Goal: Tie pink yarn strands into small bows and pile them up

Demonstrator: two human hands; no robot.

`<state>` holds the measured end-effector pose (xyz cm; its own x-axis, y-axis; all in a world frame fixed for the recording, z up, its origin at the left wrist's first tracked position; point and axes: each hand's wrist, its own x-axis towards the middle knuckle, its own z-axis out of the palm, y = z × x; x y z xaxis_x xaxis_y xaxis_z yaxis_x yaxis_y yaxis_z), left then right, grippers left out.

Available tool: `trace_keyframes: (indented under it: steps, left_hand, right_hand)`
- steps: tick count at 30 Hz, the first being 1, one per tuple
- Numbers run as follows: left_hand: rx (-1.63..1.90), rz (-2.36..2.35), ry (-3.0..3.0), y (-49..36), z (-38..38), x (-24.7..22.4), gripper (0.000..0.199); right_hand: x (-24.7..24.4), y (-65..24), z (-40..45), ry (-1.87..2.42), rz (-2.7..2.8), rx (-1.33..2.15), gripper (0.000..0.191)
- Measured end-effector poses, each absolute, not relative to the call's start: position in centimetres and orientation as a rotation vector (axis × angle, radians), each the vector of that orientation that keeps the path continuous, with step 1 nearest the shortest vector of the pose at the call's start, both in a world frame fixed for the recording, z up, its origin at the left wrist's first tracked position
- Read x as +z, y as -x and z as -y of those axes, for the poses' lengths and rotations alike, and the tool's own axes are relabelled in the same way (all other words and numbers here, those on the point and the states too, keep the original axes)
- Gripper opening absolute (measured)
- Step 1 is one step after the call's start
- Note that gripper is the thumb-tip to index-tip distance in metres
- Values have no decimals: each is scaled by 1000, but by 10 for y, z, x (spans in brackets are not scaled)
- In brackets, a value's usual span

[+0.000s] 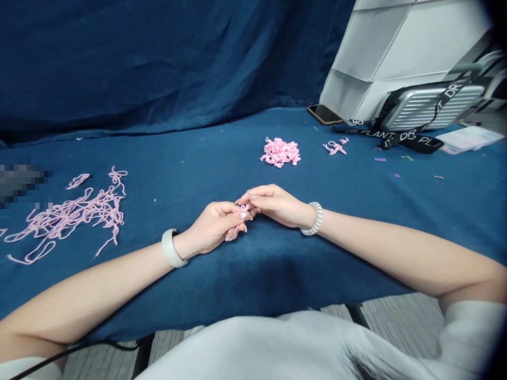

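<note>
Yarn (244, 208), one piece, between two hands (214, 227) (277, 206)

Soft light casts faint shadows; the right corners darken.

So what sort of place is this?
It looks like an indoor craft spot, perhaps in a workroom: a tangle of pink yarn lies on a blue cloth, with white storage boxes at the far right.
</note>
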<state>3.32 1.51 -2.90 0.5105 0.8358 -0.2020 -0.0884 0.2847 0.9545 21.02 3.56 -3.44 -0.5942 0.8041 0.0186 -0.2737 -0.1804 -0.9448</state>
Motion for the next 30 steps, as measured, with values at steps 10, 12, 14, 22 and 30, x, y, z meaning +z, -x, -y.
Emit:
trace_keyframes:
  steps: [10, 12, 14, 22, 30]
  left_hand:
    - [666, -858, -1208, -32, -17, -32, 26]
    - [653, -872, -1225, -32, -16, -31, 26]
    - [643, -893, -1227, -33, -16, -30, 26]
    - [650, -901, -1232, -33, -16, -30, 27]
    - [671, -862, -1201, -33, -16, -30, 25]
  right_hand:
    - [0, -214, -35, 851, 2061, 1357, 26]
    - [2, -214, -35, 880, 2146, 1289, 25]
    - [3, -213, -35, 914, 2179, 1245, 22]
    - [0, -211, -39, 913, 2038, 1468, 23]
    - [-2, -211, -39, 882, 1827, 1691, 24]
